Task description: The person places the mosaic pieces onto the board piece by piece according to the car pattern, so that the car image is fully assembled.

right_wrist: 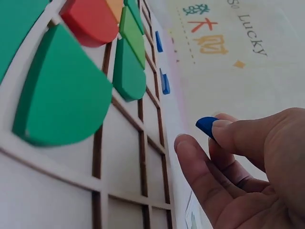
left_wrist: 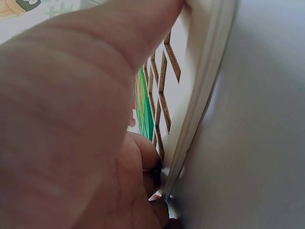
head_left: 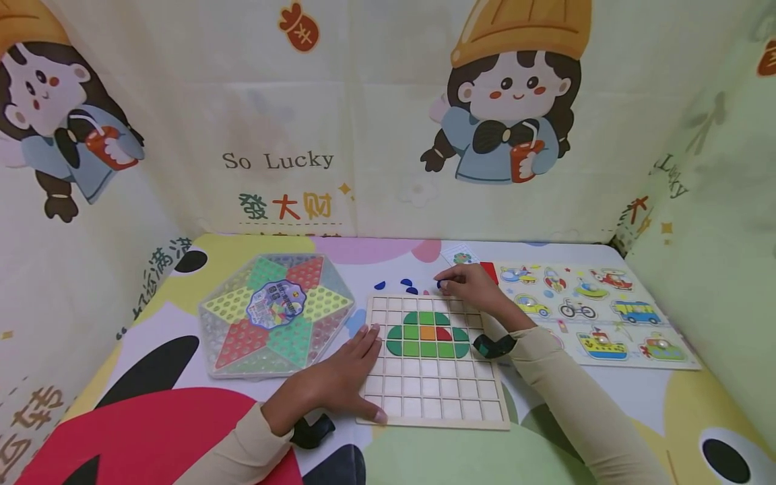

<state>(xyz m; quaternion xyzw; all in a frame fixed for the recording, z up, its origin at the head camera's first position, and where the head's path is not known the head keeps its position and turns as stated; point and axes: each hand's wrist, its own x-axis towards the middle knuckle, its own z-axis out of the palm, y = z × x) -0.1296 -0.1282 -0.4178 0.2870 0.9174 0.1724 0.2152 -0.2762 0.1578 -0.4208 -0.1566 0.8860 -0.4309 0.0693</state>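
A wooden grid board (head_left: 430,389) lies in front of me, with green tiles (head_left: 459,350), an orange tile (head_left: 427,333) and a red tile (head_left: 443,334) set in its upper cells. My left hand (head_left: 338,372) rests along the board's left side, fingers spread and thumb at the near left corner. Just past the board's far right corner, my right hand (head_left: 479,291) pinches a small blue tile (right_wrist: 207,127) between thumb and fingers, as the right wrist view shows. Several loose blue tiles (head_left: 406,282) lie beyond the far edge. Some left fingertips are hidden in the left wrist view.
On the left sits a hexagonal Chinese checkers set (head_left: 236,343). A vehicle picture board (head_left: 597,328) lies to the right, with a red object (head_left: 489,271) at its corner. Behind the right hand is a small picture card (head_left: 462,257). Printed cloth walls (head_left: 388,135) stand behind and beside the table.
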